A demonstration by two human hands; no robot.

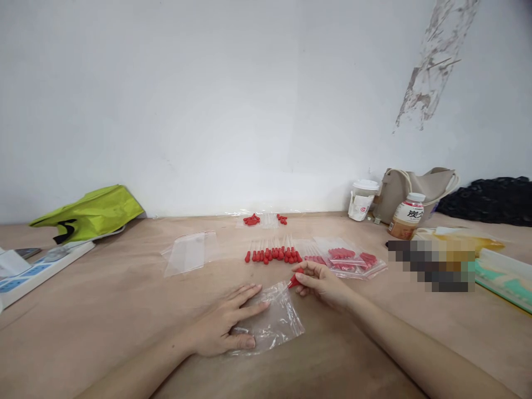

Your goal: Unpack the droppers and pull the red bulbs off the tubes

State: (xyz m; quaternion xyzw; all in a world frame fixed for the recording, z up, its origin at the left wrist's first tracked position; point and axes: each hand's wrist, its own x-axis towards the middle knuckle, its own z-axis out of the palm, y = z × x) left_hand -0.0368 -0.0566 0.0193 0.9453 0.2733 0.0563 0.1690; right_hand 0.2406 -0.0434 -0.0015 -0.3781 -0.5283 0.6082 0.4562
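Observation:
My left hand (pixel 233 321) lies flat with fingers spread on a clear plastic zip bag (pixel 278 324), pressing it to the table. At the bag's upper right corner, my right hand (pixel 318 281) pinches a dropper by its red rubber bulb (pixel 296 278). The dropper's clear tube points down-left toward the bag; I cannot tell how far inside it is. Beyond my hands lies a row of droppers with red bulbs (pixel 272 255), their clear tubes facing the wall. Just past my right hand are filled bags of red-bulbed droppers (pixel 353 260), overlapping one another.
Flat clear bags (pixel 187 254) lie left of the row. More red-bulbed droppers (pixel 252 220) lie by the wall. A power strip (pixel 45 271) and yellow-green bag (pixel 95 213) are at left; a paper cup (pixel 361 200), bottle (pixel 407 216) and grey bag (pixel 419 185) stand at right.

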